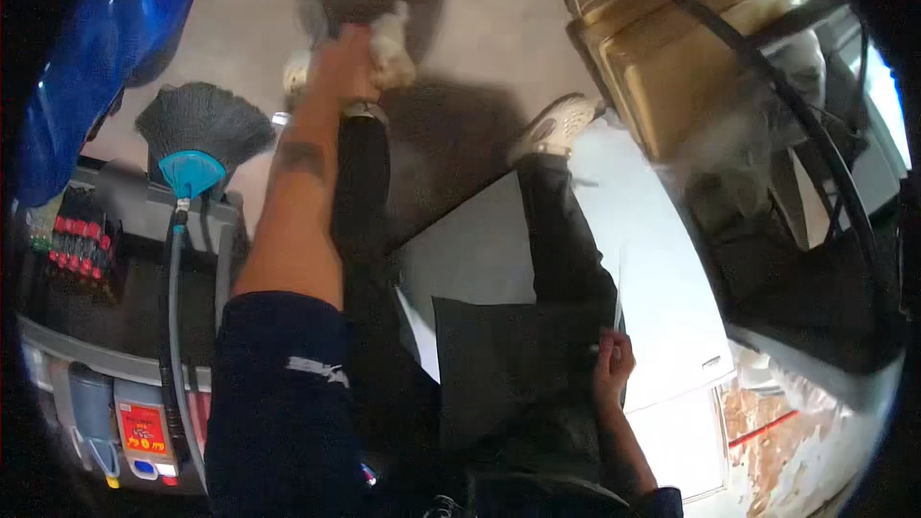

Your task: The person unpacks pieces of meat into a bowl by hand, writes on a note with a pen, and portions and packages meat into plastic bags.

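My left hand (353, 58) reaches forward, low over the floor. Its fingers are closed, and a crumpled whitish cloth (391, 43) shows at its side; motion blurs the detail. At my right thigh, my right hand (614, 364) is closed, with a thin white stick (619, 293) rising from its fingers. A dark flat sheet (508, 345) lies across my lap beside that hand. To the right of my leg is a large white panel (652, 249) with a small label near its lower end. A grey panel (470, 249) shows between my legs.
On the left, a broom (201, 139) with dark bristles leans against a grey cart (125, 355) holding bottles (144, 427). A shiny blue object (106, 48) stands beyond it. At right are a brown box-like object (691, 38) and a black hose (739, 38). My light clogs (561, 125) rest on the floor.
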### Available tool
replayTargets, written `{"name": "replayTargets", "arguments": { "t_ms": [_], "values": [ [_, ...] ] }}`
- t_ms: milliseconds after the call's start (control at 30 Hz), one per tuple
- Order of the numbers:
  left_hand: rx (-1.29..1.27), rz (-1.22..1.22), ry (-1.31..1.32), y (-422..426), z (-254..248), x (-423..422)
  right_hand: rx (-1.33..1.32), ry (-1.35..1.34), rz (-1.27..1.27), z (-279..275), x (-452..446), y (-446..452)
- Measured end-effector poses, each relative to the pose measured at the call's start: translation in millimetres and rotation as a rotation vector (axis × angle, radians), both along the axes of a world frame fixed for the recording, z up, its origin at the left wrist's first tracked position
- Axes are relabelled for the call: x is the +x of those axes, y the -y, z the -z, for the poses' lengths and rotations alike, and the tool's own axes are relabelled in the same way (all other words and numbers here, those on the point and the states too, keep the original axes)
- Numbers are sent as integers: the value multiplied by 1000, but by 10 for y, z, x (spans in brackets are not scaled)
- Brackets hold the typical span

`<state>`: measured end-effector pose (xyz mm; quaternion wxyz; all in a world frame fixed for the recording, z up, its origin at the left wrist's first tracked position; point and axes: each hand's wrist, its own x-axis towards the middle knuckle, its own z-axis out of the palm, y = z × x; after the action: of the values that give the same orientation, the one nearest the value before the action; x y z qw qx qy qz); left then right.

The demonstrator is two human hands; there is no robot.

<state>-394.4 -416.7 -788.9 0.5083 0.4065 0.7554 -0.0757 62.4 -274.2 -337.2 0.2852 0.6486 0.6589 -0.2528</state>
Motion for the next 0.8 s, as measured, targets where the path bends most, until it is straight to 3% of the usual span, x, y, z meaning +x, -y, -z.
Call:
{"name": "replayTargets", "arguments": {
  "t_ms": [67,133,233,267,300,333,367,400,500,600,633,700,733,800],
  "values": [
    [7,-273,-54,165,-281,-31,-24,-38,85,-58,-273,67],
    [37,-452,393,237,-750,-292,-108,-31,105,2,-454,68],
    [236,-538,752,68,-1845,-447,-260,-55,84,-43,-776,76],
    [389,-613,883,-59,-2376,-388,-320,-214,114,-91,-975,53],
    [435,-480,732,-172,-2852,-345,-370,-380,139,-179,-1202,13],
    [483,-345,584,-315,-3339,-282,-449,-589,377,-337,-1438,-39],
    [545,-197,593,-565,-3884,-244,-525,-810,615,-563,-1659,-106],
    [599,-147,583,-817,-4562,-209,-499,-970,668,-872,-1899,-185],
    [816,141,563,-1461,-6029,38,-440,-984,635,-1918,-1987,-613],
    [824,-105,980,-2070,-7121,244,-423,-1164,746,-2629,-1373,-850],
    [937,232,792,-2327,-7407,237,-445,-1142,714,-2755,-1100,-927],
    [663,101,998,-2607,-7559,515,-460,-1389,729,-3088,-867,-1220],
    [580,-113,1268,-2694,-7604,737,-450,-1541,799,-3224,-789,-1286],
    [640,-231,1225,-2872,-7842,1203,-405,-1727,844,-3272,-487,-1479]
  ]
}}
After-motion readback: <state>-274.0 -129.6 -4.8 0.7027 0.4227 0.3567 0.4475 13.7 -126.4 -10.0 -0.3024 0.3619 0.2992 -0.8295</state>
